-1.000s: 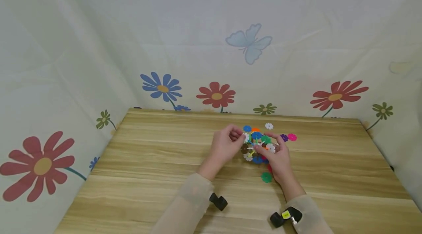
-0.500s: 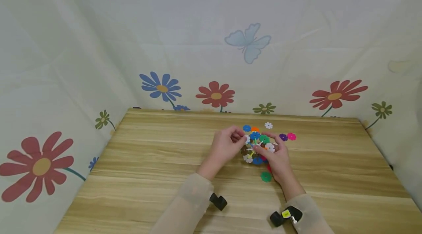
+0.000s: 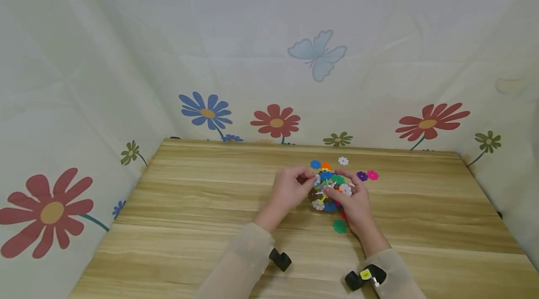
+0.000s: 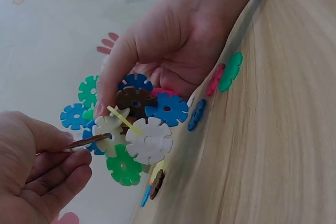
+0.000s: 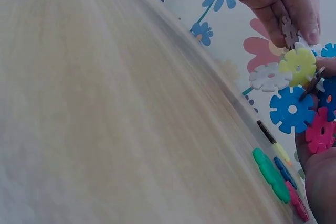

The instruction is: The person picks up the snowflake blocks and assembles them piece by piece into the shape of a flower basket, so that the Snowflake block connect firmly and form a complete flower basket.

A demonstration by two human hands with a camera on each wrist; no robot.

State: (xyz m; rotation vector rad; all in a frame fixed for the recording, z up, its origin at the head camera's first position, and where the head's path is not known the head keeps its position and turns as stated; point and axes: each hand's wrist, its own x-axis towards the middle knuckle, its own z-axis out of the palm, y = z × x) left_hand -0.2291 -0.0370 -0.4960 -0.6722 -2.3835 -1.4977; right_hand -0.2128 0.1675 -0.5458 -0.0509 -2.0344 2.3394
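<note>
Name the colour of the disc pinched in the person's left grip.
Brown: the pinched disc shows its colour best in the left wrist view, nearly edge-on.

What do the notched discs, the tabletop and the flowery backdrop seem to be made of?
The notched discs: probably plastic, smooth, judging by even colours and clean-cut slots. The tabletop: wood or wood-look laminate, low sheen; streaky grain fits either. The flowery backdrop: likely cloth or thin sheeting, mostly matte, given its creases and folds.

left hand point(image 3: 290, 189) pinches, its forearm point(image 3: 236, 264) angled toward one o'clock; right hand point(image 3: 355, 201) grips, thumb point(image 3: 337, 194) pointing toward ten o'clock.
</note>
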